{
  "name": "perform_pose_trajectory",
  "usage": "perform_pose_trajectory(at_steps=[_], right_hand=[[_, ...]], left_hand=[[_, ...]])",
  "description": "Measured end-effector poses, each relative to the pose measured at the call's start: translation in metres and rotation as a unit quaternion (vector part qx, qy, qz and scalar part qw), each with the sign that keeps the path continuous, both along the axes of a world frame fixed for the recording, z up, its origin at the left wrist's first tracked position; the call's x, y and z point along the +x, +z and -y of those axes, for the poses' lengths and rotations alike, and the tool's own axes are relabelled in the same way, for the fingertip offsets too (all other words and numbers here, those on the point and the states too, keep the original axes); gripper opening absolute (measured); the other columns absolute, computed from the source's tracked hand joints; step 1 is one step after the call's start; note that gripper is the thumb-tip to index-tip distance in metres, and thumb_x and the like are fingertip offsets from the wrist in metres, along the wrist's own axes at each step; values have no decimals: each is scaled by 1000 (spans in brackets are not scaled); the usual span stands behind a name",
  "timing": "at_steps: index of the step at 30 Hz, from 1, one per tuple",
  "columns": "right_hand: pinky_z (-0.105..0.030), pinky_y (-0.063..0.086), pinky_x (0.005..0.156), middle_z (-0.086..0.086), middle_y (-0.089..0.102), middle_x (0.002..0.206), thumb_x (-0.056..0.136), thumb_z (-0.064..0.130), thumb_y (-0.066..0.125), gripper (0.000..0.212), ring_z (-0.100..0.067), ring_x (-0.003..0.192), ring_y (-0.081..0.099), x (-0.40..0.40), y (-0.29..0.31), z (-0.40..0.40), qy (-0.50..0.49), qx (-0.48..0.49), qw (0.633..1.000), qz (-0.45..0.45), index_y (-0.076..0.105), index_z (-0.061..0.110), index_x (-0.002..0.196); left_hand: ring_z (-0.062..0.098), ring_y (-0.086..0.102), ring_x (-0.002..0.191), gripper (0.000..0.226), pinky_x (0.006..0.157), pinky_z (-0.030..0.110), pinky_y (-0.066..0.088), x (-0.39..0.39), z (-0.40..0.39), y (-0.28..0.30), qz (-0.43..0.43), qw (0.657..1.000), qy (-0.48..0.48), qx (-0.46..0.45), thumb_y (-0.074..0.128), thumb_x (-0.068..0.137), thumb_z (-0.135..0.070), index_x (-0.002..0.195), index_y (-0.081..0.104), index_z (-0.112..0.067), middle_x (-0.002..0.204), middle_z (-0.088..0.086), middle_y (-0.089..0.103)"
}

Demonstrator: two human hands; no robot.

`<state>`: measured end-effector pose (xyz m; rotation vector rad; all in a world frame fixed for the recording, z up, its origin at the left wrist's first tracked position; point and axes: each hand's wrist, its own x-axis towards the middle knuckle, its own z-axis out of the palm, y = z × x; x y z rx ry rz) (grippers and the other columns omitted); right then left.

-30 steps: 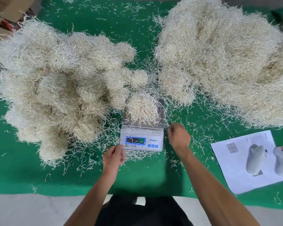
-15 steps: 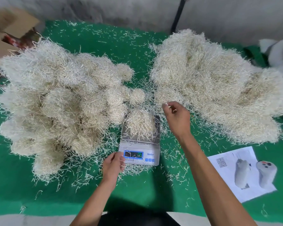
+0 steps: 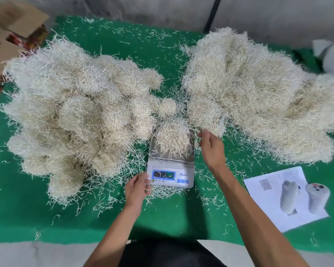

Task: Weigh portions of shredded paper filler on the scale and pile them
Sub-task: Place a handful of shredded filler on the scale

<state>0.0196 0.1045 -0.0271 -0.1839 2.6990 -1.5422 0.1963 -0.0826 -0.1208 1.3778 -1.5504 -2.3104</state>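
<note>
Scale (image 3: 170, 166): carries one paper clump (image 3: 173, 138).
Right hand (image 3: 212, 149): fingers loosely spread beside the clump, holding nothing.
Left hand (image 3: 137, 189): fingers loosely curled by the display, grip unclear.

Grey wall (image 3: 143, 6) across the top of frame — black pole (image 3: 210, 16) upright against it. Green mat (image 3: 17, 218) over pale floor (image 3: 37, 255); cardboard (image 3: 12, 22) upper left.

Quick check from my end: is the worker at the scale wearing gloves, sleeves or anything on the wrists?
No gloves: the left hand and right hand are both bare. Both forearms are uncovered as far as the frame shows, with no sleeves, watch or bands visible. Dark clothing shows at the bottom edge between the arms.
</note>
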Motion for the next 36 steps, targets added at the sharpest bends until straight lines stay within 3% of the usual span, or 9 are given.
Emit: perform_pose_trajectory(at_steps=[4,8,19,23,27,31,33,34,36], right_hand=[[-33,44,49,-15,62,72,113,39,34,46,-12,53,50,4,-8,-1,-6,15,999,39,72,15,105],[-20,31,42,-10,58,77,110,35,44,40,-2,42,34,4,-17,-1,-34,-57,990,127,72,9,105],[-24,38,49,-2,64,78,109,35,47,29,-4,50,43,-8,-23,6,-40,-77,985,152,73,25,98],[-25,36,49,-15,73,87,107,31,52,28,-13,52,44,-24,-28,15,-49,-75,982,167,70,19,90],[-21,36,39,-4,59,64,109,48,43,44,-6,35,34,-39,-29,25,-52,-30,987,151,62,18,84],[-18,45,42,5,58,62,104,66,33,60,-7,43,52,-51,-32,46,31,95,981,168,59,16,84],[-22,54,52,2,65,73,106,58,38,60,-9,57,62,-51,-35,61,57,130,972,187,60,5,121],[-29,62,69,-4,69,82,107,53,40,61,-13,67,67,-51,-37,71,64,122,970,198,53,1,138],[-40,50,109,-22,64,134,108,40,46,66,-26,120,65,-49,-35,92,73,79,966,234,28,3,159]], left_hand=[[11,58,61,14,58,24,50,0,1,-1,6,1000,4,0,64,95,-19,102,69,-7,84,7,67],[14,59,67,12,62,27,51,-2,0,0,15,1000,-1,-9,63,96,-19,101,70,-10,88,8,67],[16,57,70,14,61,28,49,-22,8,12,4,1000,-12,-21,62,97,-17,101,69,-7,90,10,64],[15,61,72,14,63,25,52,-42,18,22,-9,996,-37,-86,59,99,-21,102,68,-10,97,12,69],[20,70,88,25,61,20,57,-76,27,43,-11,985,-60,-163,55,101,-37,109,59,-14,104,7,67],[13,74,73,67,55,31,57,-121,27,74,45,978,-119,-162,47,85,-80,124,47,-25,106,-2,59],[16,73,90,84,65,34,57,-145,21,89,54,967,-179,-174,36,79,-91,137,43,-30,120,-8,55],[24,66,111,90,79,43,59,-159,17,94,48,962,-206,-173,31,80,-92,144,41,-29,131,-6,52],[31,47,136,83,106,53,45,-180,9,101,32,961,-236,-144,27,89,-83,151,37,-29,154,5,41]])
